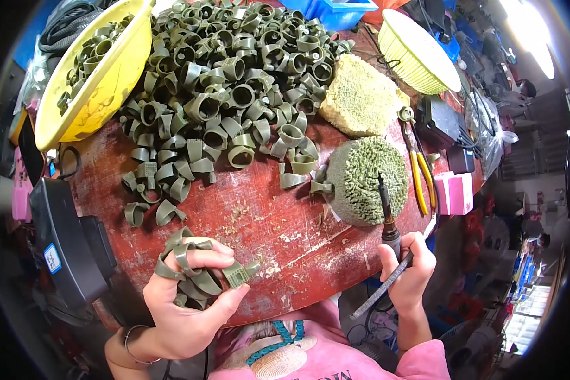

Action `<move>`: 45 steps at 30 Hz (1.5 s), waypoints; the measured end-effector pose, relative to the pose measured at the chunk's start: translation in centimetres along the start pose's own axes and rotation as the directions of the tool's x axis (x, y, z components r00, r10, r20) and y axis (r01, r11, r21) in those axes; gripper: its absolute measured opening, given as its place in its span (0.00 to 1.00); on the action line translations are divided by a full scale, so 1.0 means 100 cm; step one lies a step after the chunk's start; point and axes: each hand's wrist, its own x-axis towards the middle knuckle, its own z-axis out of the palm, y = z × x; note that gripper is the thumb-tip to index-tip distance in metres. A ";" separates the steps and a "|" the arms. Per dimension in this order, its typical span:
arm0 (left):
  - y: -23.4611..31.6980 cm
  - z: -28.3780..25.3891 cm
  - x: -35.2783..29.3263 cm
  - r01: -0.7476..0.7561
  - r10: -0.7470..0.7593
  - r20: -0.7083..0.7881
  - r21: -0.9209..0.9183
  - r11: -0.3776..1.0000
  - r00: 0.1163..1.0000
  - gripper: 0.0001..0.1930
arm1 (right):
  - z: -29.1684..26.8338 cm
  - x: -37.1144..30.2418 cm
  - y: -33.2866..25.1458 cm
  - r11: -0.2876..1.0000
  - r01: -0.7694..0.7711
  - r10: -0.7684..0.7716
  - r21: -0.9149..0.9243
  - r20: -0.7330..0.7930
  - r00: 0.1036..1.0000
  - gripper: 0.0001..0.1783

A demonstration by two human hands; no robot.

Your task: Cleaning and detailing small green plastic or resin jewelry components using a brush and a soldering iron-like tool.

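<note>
My left hand (190, 291) is closed around several olive-green plastic rings (202, 285), held above the front edge of the red table. One flat-faced green ring (237, 275) is pinched between its thumb and a finger. In my right hand (411, 269) is a soldering iron (391, 234), upright, its dark tip in front of the round green-topped block (370, 180). Whether the tip touches the block I cannot tell. A thin grey rod-like piece (383, 290) crosses the same hand at a slant; what it belongs to is unclear.
A large heap of green rings (234, 82) covers the far part of the red table (278, 247). Around it are a yellow basin (101, 95), a yellow foam block (361, 95), yellow-handled pliers (419, 171), a green basket (415, 57), a black device (69, 240) and pink blocks (455, 193).
</note>
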 end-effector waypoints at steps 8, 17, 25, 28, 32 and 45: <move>-0.002 0.005 0.002 0.226 -0.223 0.043 -0.236 0.945 0.974 0.14 | 0.009 -0.018 0.000 0.928 -0.012 -0.036 0.374 0.121 0.992 0.23; -0.019 0.008 0.007 0.202 -0.194 0.060 -0.203 0.958 0.979 0.17 | 0.036 -0.025 -0.030 0.883 0.341 -0.447 0.321 0.359 0.819 0.22; -0.025 0.009 0.006 0.142 -0.133 0.057 -0.237 0.961 0.990 0.18 | 0.041 -0.027 -0.032 0.861 0.397 -0.493 0.318 0.326 0.807 0.23; -0.025 0.007 0.006 0.138 -0.126 0.066 -0.236 0.962 0.990 0.18 | 0.038 -0.027 -0.033 0.871 0.417 -0.490 0.262 0.383 0.783 0.23; -0.024 0.007 0.006 0.157 -0.145 0.072 -0.220 0.963 0.987 0.18 | 0.040 -0.026 -0.036 0.880 0.382 -0.469 0.282 0.384 0.795 0.23; -0.032 0.008 0.007 0.092 -0.085 0.039 -0.223 0.971 0.996 0.18 | 0.037 -0.023 -0.037 0.872 0.353 -0.476 0.340 0.417 0.775 0.23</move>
